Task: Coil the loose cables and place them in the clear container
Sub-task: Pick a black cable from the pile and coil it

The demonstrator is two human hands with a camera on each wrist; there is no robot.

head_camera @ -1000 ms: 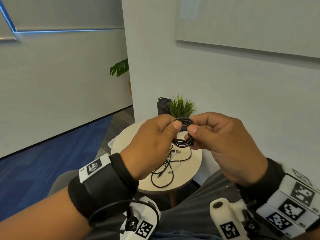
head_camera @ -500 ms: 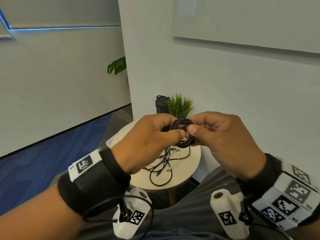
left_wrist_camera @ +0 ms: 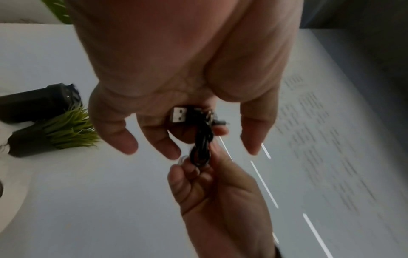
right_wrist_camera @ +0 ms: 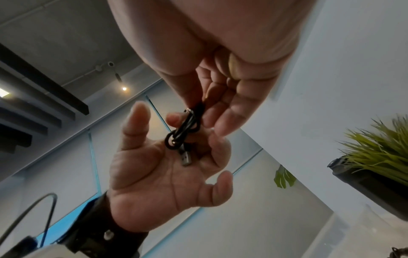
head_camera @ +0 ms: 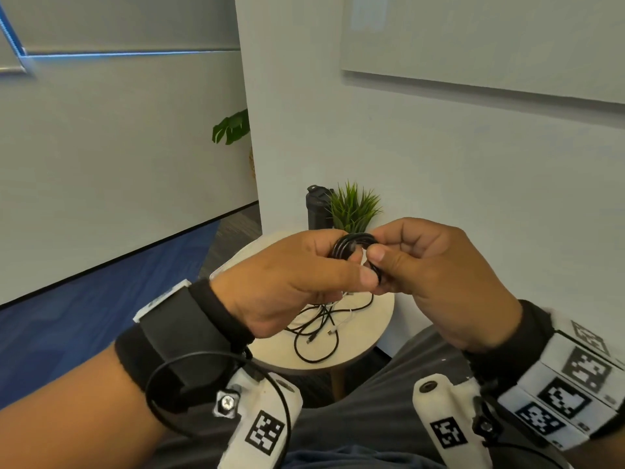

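Black cable, wound into a small tight coil (head_camera: 351, 247), sits in the air between our two hands, above the near edge of the round counter (head_camera: 378, 319). Our left hand (head_camera: 287, 282) holds the coil's left and lower side: the thumb presses across it from the near side while the fingers curl behind. Our right hand (head_camera: 436, 275) pinches the coil's right side between thumb and forefinger, so both grips are clamped on the same bundle and the two thumbs nearly meet.

From the left wrist view the coil (left_wrist_camera: 202, 139) looks like a narrow, flattened hank of several turns, with a metal USB plug (left_wrist_camera: 179, 115) sticking out at the palm end. The right wrist view shows the same plug (right_wrist_camera: 185, 158) lying against our left palm (right_wrist_camera: 154, 174), the turns (right_wrist_camera: 184, 129) running up into the right fingertips (right_wrist_camera: 220, 122).

Below our hands, the loose cables (head_camera: 318, 330) lie tangled on the counter, black ones with a white one among them, loops spreading toward the near edge. A rim of the clear container (head_camera: 220, 274) shows at the counter's left side, mostly hidden by our left hand. A small green plant (head_camera: 353, 208) and a dark bottle (head_camera: 316, 206) stand at the far side.
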